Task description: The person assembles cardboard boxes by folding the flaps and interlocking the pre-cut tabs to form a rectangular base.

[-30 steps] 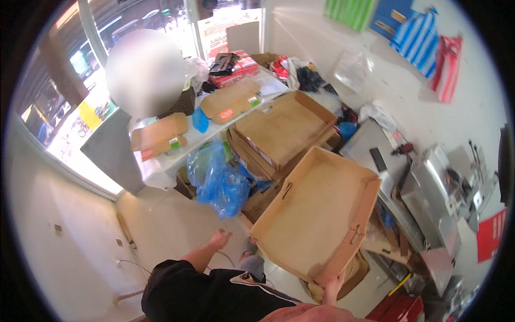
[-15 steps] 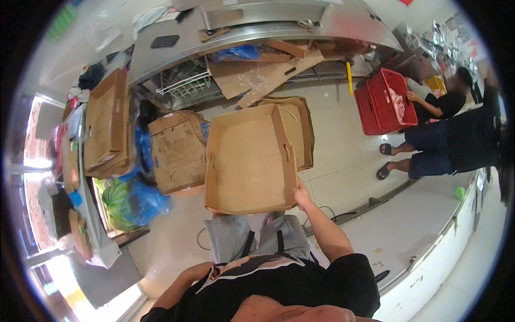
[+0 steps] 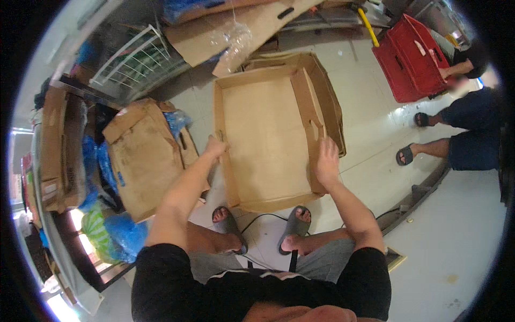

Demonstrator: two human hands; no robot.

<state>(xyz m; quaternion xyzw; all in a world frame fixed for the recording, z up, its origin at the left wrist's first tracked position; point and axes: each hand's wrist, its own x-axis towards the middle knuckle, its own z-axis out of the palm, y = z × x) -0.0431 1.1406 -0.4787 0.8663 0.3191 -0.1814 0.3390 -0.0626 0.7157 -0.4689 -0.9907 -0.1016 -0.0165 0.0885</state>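
Observation:
A shallow, open-topped cardboard box (image 3: 263, 139) lies low in front of me, its inside bare. My left hand (image 3: 216, 148) is closed around the box's left wall at the hand hole. At the opposite wall my right hand (image 3: 327, 163) holds the side just below its cut-out, fingers straight along the cardboard and thumb hidden. A second open cardboard box (image 3: 333, 104) sits partly under the right side and far end of the first. Left of my left hand, a worn, flattened carton (image 3: 142, 155) leans among blue plastic.
A red crate (image 3: 410, 61) stands at the far right, with another person's hand on it and sandalled feet (image 3: 407, 154) nearby. A yellow handle (image 3: 366, 27) leans beside it. Further left are a white wire rack (image 3: 131, 59), stacked cartons (image 3: 61, 150) and striped watermelons (image 3: 96, 236).
I have bent forward and the box is lower, nearer the floor. My left hand, hidden before, now grips its left wall. My right hand has shifted up along the right wall.

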